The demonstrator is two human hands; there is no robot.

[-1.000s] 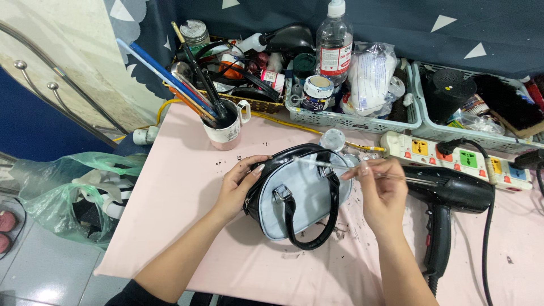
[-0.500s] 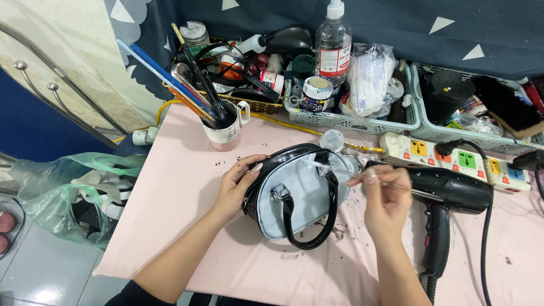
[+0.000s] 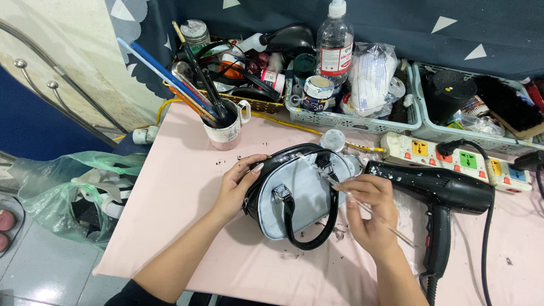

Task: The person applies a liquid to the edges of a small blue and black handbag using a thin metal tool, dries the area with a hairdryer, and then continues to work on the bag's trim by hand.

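Fingers of the left hand (image 3: 241, 184) curl around the handbag (image 3: 294, 195); right hand (image 3: 371, 212) pinches a thin brush (image 3: 362, 205).

My small handbag (image 3: 294, 195) lies flat on the pink table; its face is pale blue, its rim and looped handle glossy black, the handle flopped toward me; the thin brush (image 3: 362, 207) I hold is slanted, its tip resting on the bag's upper right edge.
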